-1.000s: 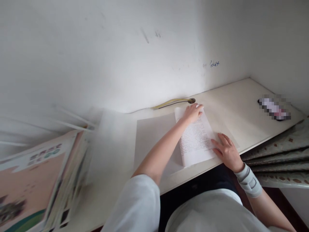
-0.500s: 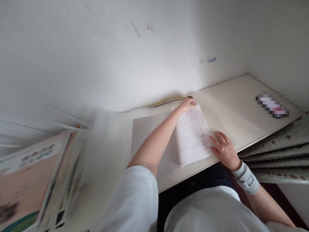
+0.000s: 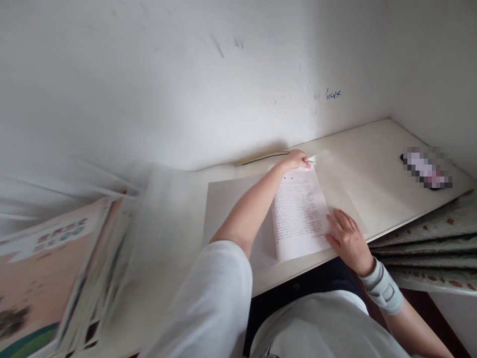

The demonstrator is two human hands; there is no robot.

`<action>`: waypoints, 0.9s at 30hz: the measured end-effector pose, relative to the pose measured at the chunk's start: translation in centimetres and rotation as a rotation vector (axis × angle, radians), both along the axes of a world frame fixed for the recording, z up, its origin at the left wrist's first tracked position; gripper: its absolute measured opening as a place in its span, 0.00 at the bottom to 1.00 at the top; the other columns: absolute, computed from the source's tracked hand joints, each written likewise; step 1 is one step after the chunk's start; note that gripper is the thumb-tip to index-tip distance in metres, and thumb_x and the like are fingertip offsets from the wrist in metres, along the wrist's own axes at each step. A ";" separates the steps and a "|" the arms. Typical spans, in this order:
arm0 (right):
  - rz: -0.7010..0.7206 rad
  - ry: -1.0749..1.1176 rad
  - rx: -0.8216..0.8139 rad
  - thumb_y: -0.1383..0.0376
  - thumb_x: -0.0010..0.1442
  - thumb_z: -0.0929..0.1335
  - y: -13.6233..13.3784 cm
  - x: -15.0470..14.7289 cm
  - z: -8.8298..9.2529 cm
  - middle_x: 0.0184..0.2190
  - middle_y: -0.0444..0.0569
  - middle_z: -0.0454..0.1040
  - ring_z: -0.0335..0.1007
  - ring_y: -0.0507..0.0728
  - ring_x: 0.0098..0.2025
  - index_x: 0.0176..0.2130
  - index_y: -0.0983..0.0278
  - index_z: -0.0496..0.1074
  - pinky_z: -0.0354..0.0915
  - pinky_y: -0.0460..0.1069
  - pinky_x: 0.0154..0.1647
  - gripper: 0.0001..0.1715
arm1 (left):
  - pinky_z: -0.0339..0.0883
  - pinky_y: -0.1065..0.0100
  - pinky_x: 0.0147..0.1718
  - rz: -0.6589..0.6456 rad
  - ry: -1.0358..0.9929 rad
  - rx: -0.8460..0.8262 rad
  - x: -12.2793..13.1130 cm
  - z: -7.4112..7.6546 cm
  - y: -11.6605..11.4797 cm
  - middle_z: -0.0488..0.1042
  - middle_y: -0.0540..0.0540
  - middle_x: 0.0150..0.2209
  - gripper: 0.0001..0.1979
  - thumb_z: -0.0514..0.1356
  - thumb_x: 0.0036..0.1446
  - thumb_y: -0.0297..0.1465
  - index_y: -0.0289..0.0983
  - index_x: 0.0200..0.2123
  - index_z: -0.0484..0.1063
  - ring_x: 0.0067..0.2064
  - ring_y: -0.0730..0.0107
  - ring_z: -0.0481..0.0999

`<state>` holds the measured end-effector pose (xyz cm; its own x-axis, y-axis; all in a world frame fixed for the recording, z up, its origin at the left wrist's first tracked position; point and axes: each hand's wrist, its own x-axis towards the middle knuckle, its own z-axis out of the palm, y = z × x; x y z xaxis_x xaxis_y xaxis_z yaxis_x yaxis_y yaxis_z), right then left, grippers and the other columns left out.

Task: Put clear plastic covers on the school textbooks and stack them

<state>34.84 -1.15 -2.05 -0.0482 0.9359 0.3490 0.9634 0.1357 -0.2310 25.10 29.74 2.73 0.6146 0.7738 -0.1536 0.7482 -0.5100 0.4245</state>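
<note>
A printed sheet of paper (image 3: 298,214) lies on a white desk (image 3: 372,164), partly over a larger blank sheet (image 3: 231,204). My left hand (image 3: 296,160) reaches across to the printed sheet's far edge, fingers closed in a pinch on its top corner. My right hand (image 3: 348,238) lies flat with fingers spread on the sheet's near right edge, close to the desk's front edge. A grey wrist brace (image 3: 382,287) wraps my right wrist.
A yellow and dark strip-like object (image 3: 261,156) lies along the wall behind the paper. A blurred-out dark item (image 3: 427,169) sits at the desk's right end. Colourful booklets (image 3: 55,278) are stacked at the left. Patterned fabric (image 3: 428,238) hangs at the right.
My left hand has slid from flat on the upper part of the sheet to its far edge and now pinches the top corner. My right hand has stayed in place.
</note>
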 end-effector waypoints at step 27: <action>0.087 -0.129 -0.052 0.52 0.63 0.58 -0.4 1.6 0.1 0.58 0.62 0.63 0.56 0.65 0.61 0.59 0.70 0.60 0.56 0.60 0.59 0.33 | 0.46 0.43 0.58 -0.452 0.263 0.458 -12.2 2.0 -24.5 0.57 0.34 0.62 0.30 0.59 0.56 0.41 0.35 0.58 0.59 0.64 0.43 0.50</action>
<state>36.46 -1.59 -1.95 -0.1715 0.9427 0.2863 0.9706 0.2114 -0.1148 12.90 5.28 4.75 0.8792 0.4727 -0.0603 0.4683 -0.8805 -0.0740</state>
